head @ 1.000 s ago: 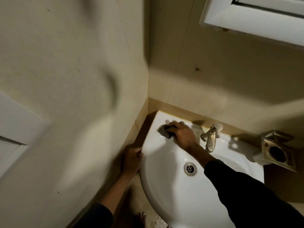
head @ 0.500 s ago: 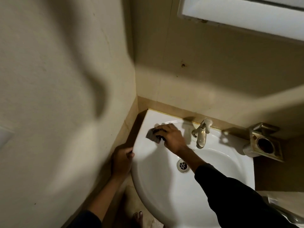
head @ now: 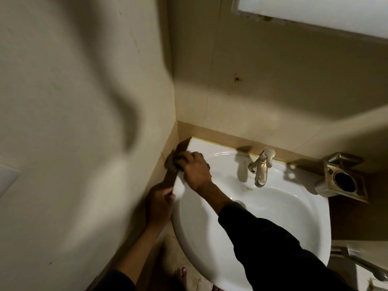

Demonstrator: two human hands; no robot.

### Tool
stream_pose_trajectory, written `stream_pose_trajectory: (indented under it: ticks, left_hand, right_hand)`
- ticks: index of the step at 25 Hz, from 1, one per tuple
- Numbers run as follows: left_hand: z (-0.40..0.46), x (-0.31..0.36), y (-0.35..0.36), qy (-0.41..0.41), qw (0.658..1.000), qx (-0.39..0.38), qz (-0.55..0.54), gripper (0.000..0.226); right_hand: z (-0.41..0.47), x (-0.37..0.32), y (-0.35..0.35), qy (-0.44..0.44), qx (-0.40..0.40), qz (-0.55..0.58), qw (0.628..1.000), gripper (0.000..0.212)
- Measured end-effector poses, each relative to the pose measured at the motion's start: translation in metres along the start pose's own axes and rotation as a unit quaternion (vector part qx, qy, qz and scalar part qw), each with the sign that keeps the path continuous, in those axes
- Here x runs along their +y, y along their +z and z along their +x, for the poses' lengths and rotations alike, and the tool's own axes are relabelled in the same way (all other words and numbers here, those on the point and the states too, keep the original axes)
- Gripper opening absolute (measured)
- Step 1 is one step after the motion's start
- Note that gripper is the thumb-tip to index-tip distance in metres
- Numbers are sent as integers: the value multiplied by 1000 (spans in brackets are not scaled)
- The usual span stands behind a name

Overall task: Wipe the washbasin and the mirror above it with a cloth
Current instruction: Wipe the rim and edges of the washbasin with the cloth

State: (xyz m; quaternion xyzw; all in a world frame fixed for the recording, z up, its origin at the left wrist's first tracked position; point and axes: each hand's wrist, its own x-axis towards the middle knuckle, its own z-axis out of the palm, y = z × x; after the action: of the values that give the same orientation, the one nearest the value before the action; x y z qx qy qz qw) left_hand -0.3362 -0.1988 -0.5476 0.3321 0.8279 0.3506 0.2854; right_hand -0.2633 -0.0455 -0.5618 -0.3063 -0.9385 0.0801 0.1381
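The white washbasin (head: 279, 208) sits in the wall corner, with a metal tap (head: 261, 168) at its back rim. My right hand (head: 196, 169) presses a dark cloth (head: 173, 163) onto the basin's far left edge, where the cloth hangs partly over the gap beside the wall. My left hand (head: 160, 203) grips the basin's left rim just below it. The mirror's white lower frame (head: 310, 16) shows at the top right; its glass is out of view. My right forearm hides most of the drain.
A metal holder (head: 344, 179) is fixed to the wall right of the basin. The side wall (head: 84, 122) stands close on the left. A bare foot (head: 181, 274) shows on the floor under the basin. A metal fitting (head: 365, 264) lies at lower right.
My right hand has slid the cloth leftward from the back rim to the basin's left edge. My left hand has stayed on the rim. The camera has shifted slightly.
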Motion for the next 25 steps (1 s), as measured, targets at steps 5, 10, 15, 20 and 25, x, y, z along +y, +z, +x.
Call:
stream_pose_trajectory:
  ticks: [5,10,15,20,25]
  left_hand:
    - [3,-3,1,-26,999,-13,-25,32]
    - [3,-1,3,-35,998,-3,-50,28]
    - [7,-6,0,-125,984,-42,-118,38]
    - [5,-6,-1,-247,930,-17,-271,45]
    - [2,16,-7,-281,897,-30,-340,58]
  right_hand:
    - [-12,61,-16,128,-9,69,989,45]
    - [-34,80,-35,380,75,-36,921,56]
    - [-12,15,-9,79,-15,25,996,41]
    - [4,15,-27,-8,-115,20,993,44]
    - [-23,-23,-27,-2,-80,31,996,40]
